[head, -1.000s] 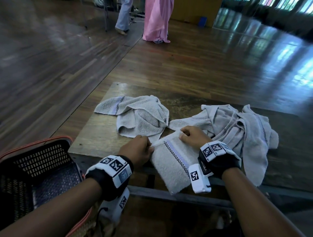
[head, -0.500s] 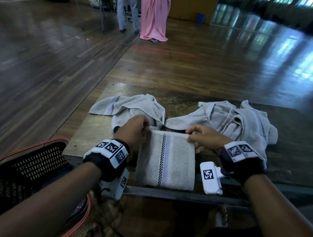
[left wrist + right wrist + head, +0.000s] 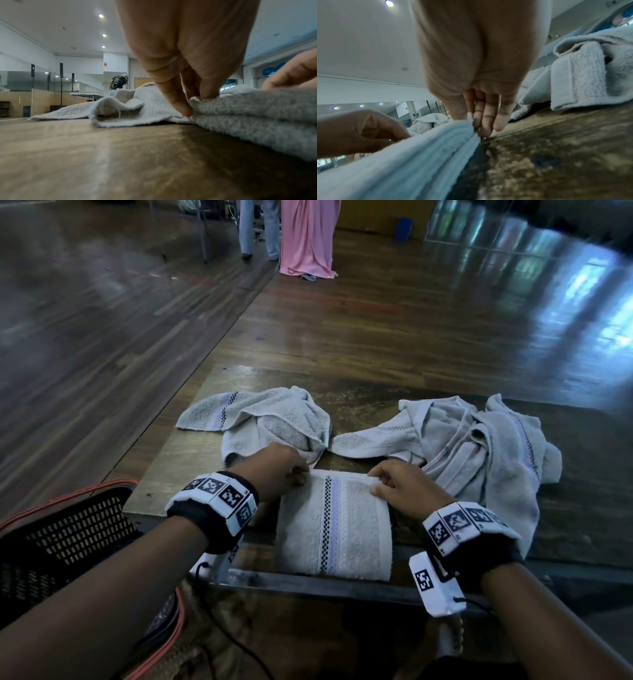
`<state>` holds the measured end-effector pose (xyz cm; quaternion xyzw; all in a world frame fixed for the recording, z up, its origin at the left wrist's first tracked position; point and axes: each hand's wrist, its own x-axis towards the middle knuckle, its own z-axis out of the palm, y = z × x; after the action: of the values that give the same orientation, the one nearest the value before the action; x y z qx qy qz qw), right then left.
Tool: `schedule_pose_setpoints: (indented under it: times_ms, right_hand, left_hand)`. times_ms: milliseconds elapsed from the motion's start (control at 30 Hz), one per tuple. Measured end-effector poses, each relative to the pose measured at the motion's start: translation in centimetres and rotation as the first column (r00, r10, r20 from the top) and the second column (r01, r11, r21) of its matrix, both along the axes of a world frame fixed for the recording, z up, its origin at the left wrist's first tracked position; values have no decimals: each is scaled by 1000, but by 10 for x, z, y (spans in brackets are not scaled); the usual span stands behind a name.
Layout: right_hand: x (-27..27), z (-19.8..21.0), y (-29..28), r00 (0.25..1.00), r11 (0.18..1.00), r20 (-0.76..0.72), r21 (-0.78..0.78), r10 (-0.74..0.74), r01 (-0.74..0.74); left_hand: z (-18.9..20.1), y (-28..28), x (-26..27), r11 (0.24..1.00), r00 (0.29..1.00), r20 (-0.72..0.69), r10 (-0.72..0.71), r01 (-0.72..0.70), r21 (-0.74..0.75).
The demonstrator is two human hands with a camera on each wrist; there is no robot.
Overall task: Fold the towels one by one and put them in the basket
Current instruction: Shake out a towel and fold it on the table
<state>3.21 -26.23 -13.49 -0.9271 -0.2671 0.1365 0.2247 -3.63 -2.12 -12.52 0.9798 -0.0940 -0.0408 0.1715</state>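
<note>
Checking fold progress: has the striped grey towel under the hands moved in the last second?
Yes. The striped grey towel turned from diagonal to square with the wooden table's near edge.

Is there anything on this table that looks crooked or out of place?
Mostly no. The folded towel lies straight, but its near end hangs over the table edge. Both hands, left hand and right hand, pinch its far corners. Two crumpled towels wait behind.

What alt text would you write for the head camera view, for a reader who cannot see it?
Two hands, left hand and right hand, pinch the far corners of a folded striped towel at the near edge of a wooden table. Crumpled towels lie behind it, and a black basket sits at the left.
</note>
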Motion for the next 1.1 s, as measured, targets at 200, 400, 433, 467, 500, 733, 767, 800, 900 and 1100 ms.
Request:
schedule_pose_setpoints:
  times_ms: [200,400,433,467,500,733,767,800,900,1100]
  right_hand:
    - [3,5,4,994,981,109,196,-25,4]
    - [11,-10,6,993,994,109,98,-48,38]
    - [11,-11,6,992,995,119,90,-45,35]
    - [11,-11,6,991,995,126,95,-48,36]
    - [11,-11,7,990,994,127,104,-54,40]
    - [10,0,9,987,998,159,52,-31,22]
    - [9,2,9,981,1000,195,31,-4,-2]
    - [7,5,9,971,1000,236,10,25,-28]
    - [2,8,7,943,996,322,-4,81,-84]
    - [3,1,3,968,996,253,87,-4,-19]
  left_hand:
    - [-1,1,-2,993,994,40,103,-100,-70]
    - [-8,2,-4,989,988,51,144,-142,-38]
    - [-10,2,-5,991,987,87,137,-137,-6]
    - [-10,2,-6,993,984,139,114,-117,13]
    - [-11,2,-6,997,980,188,71,-74,9]
    - [-13,-4,-5,988,991,134,22,-1,-153]
    - [-13,-4,-3,989,990,136,41,-20,-148]
    - [-13,-4,-2,990,989,137,58,-39,-138]
    - [-13,-2,0,983,984,137,115,-93,-157]
    - [-16,-2,-2,948,972,114,204,-167,-272]
